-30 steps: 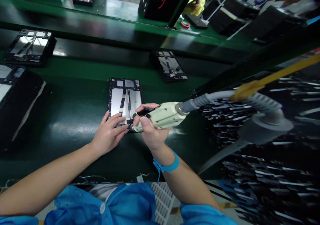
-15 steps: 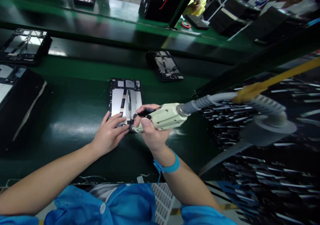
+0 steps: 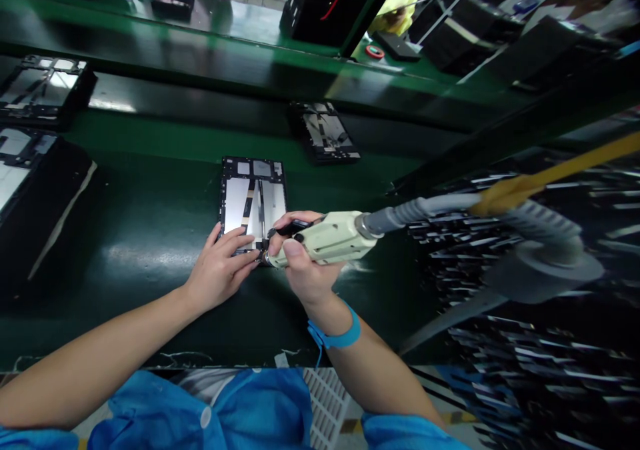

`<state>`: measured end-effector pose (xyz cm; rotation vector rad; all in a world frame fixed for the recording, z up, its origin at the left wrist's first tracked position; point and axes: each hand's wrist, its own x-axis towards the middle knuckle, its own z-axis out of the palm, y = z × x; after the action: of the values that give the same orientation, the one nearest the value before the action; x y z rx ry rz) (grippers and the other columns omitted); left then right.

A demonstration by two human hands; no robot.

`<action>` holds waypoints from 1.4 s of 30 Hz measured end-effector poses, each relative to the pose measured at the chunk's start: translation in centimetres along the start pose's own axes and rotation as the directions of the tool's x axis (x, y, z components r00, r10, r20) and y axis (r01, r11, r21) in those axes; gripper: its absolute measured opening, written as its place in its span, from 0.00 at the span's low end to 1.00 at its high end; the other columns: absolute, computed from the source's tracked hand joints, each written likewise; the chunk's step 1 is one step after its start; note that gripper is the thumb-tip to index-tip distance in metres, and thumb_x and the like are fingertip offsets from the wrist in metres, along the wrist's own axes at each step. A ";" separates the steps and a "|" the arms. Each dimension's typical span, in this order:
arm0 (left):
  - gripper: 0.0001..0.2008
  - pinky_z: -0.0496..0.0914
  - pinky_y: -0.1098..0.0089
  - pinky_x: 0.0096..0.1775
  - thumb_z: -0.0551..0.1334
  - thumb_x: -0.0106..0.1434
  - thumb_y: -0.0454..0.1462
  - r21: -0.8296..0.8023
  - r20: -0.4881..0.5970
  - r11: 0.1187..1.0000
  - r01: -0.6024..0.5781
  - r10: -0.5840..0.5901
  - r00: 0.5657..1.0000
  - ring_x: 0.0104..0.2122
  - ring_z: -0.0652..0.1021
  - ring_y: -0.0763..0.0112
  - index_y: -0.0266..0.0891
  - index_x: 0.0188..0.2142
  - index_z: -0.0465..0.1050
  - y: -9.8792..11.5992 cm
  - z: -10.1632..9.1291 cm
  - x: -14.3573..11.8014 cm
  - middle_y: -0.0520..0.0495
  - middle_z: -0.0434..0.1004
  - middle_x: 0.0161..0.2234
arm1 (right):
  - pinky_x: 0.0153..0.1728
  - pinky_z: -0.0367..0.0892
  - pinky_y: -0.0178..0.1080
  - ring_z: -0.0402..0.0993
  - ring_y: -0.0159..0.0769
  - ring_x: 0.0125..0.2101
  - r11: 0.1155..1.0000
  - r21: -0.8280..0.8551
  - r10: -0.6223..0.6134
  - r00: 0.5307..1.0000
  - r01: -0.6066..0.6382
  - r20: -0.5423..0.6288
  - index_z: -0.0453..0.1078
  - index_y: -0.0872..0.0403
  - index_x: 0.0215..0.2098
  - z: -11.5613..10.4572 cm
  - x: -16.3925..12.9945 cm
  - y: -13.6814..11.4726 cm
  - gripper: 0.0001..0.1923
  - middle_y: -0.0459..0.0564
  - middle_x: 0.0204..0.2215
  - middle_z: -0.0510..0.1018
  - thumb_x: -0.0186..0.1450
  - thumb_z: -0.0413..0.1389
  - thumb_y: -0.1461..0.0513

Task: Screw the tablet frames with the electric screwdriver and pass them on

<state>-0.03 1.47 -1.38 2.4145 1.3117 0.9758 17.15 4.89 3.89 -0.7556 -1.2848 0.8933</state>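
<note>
An opened tablet-like device (image 3: 232,197), black-framed with white panels and dark ribbon strips, lies on the green bench in front of me. My left hand (image 3: 220,263) rests over its lower left part, fingers stretched out and lying on it. Wrapped in my right hand (image 3: 310,273) is a pale green electric screwdriver (image 3: 340,239). Its tip points left and down at the device's lower edge, close to my left fingertips. Where exactly the tip touches is hidden. A blue wrist strap (image 3: 343,330) circles my right wrist.
Similar devices sit at the back, one on the right (image 3: 327,133) and a stack on the left (image 3: 43,90). A taller dark stack (image 3: 45,197) stands at the left. The screwdriver's grey cable (image 3: 440,203) runs right to a yellow strap (image 3: 560,173). Many dark pieces fill the right side.
The devices at the back have shifted slightly left relative to the bench. Both hands, the screwdriver and the device under them stay nearly in place.
</note>
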 end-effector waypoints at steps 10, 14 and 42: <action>0.11 0.58 0.39 0.65 0.62 0.72 0.36 -0.003 0.003 1.000 -0.002 0.002 1.000 0.62 0.73 0.53 0.45 0.51 0.80 -0.1 0.1 -0.1 0.43 0.79 0.55 | 0.34 0.78 0.45 0.80 0.40 0.36 1.000 -0.014 0.005 1.000 -0.005 -0.004 0.73 0.49 0.47 -0.1 0.0 0.1 0.14 0.49 0.38 0.76 0.65 0.63 0.56; 0.10 0.57 0.38 0.65 0.61 0.72 0.37 0.000 0.014 1.000 0.005 -0.005 1.000 0.62 0.73 0.53 0.44 0.49 0.80 0.0 0.0 0.0 0.43 0.79 0.55 | 0.34 0.78 0.44 0.79 0.39 0.34 0.999 -0.032 0.023 1.000 -0.023 0.017 0.72 0.49 0.47 0.0 -0.2 0.0 0.14 0.48 0.38 0.76 0.65 0.64 0.56; 0.11 0.60 0.37 0.64 0.62 0.72 0.36 0.031 0.003 0.999 -0.030 0.030 1.000 0.60 0.75 0.52 0.45 0.50 0.80 -0.3 -0.4 -0.3 0.41 0.80 0.54 | 0.25 0.73 0.37 0.72 0.29 0.20 0.969 -0.245 -0.048 0.947 -0.034 -0.319 0.72 0.52 0.38 -4.4 3.6 0.5 0.10 0.44 0.28 0.78 0.62 0.64 0.57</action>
<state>-0.60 1.37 -1.37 2.4649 1.3026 0.9668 21.64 8.40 4.47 -1.0480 -1.1140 0.5768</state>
